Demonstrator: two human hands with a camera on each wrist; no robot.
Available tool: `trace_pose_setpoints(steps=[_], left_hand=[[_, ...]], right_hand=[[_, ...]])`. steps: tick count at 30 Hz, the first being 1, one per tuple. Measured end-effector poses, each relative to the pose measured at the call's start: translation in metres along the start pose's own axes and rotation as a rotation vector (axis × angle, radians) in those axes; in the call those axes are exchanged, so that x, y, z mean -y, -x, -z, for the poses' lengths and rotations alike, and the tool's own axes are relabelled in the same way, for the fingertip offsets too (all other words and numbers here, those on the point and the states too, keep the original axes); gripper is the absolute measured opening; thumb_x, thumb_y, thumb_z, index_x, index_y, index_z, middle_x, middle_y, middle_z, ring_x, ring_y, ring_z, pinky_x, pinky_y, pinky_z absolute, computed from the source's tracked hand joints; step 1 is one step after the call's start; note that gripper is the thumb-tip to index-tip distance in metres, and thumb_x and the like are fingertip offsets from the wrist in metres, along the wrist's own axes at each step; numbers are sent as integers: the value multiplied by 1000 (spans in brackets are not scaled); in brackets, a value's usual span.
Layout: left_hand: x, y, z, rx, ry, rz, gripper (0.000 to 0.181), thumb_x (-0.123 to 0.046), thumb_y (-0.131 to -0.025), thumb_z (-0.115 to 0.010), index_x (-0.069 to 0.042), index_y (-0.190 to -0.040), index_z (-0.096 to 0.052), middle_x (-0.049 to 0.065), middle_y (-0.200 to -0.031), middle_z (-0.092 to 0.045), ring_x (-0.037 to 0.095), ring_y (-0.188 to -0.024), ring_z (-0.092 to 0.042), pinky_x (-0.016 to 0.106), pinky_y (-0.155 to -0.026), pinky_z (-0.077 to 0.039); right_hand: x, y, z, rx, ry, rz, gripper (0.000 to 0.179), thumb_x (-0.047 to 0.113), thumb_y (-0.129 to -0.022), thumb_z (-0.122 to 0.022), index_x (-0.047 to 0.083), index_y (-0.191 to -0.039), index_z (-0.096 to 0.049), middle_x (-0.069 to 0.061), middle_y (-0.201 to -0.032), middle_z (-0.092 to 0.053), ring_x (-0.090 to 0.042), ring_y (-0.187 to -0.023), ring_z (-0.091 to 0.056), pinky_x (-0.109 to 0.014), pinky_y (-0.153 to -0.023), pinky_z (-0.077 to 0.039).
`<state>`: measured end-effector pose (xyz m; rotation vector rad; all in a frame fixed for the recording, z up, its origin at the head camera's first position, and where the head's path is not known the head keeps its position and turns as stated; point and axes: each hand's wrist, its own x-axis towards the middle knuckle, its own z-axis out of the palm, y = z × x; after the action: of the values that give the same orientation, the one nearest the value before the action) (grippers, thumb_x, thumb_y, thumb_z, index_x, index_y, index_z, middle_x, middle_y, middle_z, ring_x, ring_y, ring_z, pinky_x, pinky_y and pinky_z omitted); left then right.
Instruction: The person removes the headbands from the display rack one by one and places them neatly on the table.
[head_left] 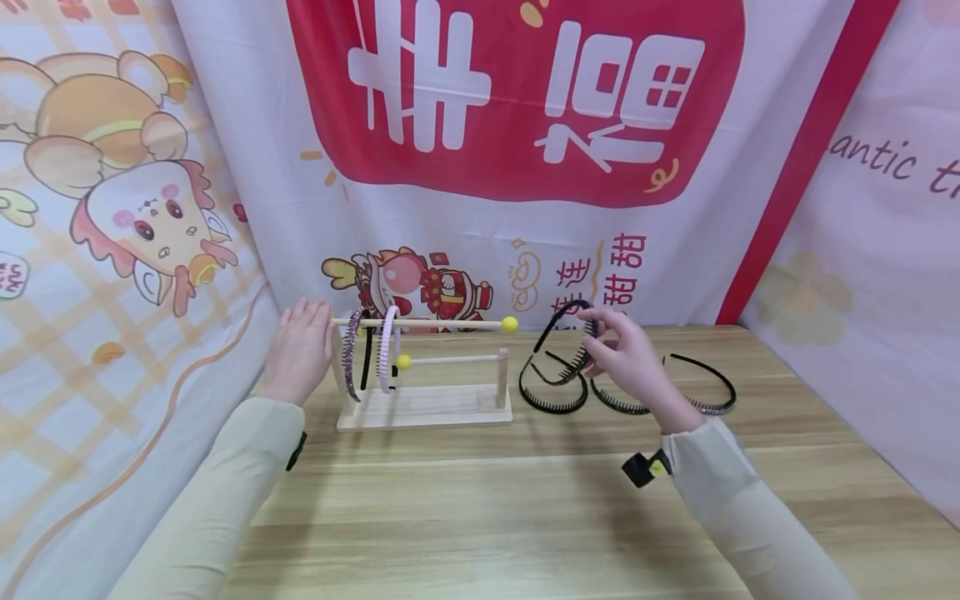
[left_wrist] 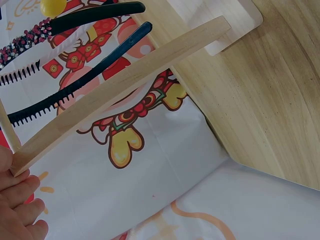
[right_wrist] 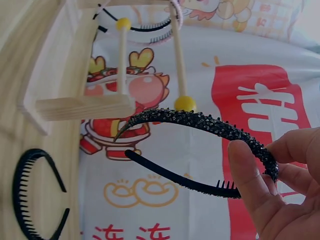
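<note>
My left hand (head_left: 298, 350) is at the left end of a wooden headband stand (head_left: 427, 414). In the left wrist view, my fingers (left_wrist: 22, 212) hold the top of its upright post (left_wrist: 125, 82). A glittery headband (head_left: 349, 354) and a pale pink headband (head_left: 387, 346) hang from the upper rod near that hand. At the stand's right, my right hand (head_left: 626, 354) pinches a black headband (right_wrist: 200, 122) covered in dark sparkling stones between thumb and fingers. It is raised above the table, its open ends pointing toward the stand in the right wrist view.
On the wooden table (head_left: 480, 508), several black toothed headbands lie right of the stand, including one (head_left: 553, 408) below the raised headband and another (head_left: 716, 406) farther right. Yellow balls cap the upper rod (head_left: 510, 324) and lower rod (head_left: 403, 362). Printed cloth (head_left: 247, 150) hangs behind.
</note>
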<state>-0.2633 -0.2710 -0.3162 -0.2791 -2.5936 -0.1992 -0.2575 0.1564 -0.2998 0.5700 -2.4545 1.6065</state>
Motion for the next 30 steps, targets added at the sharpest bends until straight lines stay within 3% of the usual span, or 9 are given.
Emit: trace_pose_setpoints(steps=[8, 15, 23, 30], left_hand=[[0, 1, 0, 7, 7, 1, 40, -10, -98, -39, 13, -130, -39, 31, -135, -37, 45, -128, -26, 49, -110, -8], [0, 1, 0, 7, 11, 7, 39, -11, -98, -39, 13, -129, -40, 30, -134, -37, 45, -128, -26, 49, -110, -8], [-1, 1, 1, 24, 16, 8, 40, -11, -99, -37, 13, -131, -38, 31, -135, -35, 46, -128, -25, 49, -110, -6], [-1, 1, 3, 23, 6, 5, 40, -11, -98, -39, 13, -130, -38, 31, -135, -36, 45, -128, -25, 48, -110, -7]], right_hand=[[-19, 13, -5, 20, 12, -69, 37, -1, -89, -52, 2, -127, -49, -13, -94, -36, -29, -61, -57, -36, -59, -57], [-35, 22, -11, 76, 28, -64, 38, -4, -89, -52, -2, -126, -48, -15, -92, -38, -24, -56, -57, -33, -54, -56], [-51, 33, -16, 133, 52, -102, 39, -6, -87, -52, -2, -125, -49, -14, -87, -39, -27, -55, -57, -35, -53, -56], [-61, 40, -14, 132, 56, -110, 37, -7, -86, -52, -4, -123, -50, -13, -80, -42, -30, -54, -58, -35, -49, -56]])
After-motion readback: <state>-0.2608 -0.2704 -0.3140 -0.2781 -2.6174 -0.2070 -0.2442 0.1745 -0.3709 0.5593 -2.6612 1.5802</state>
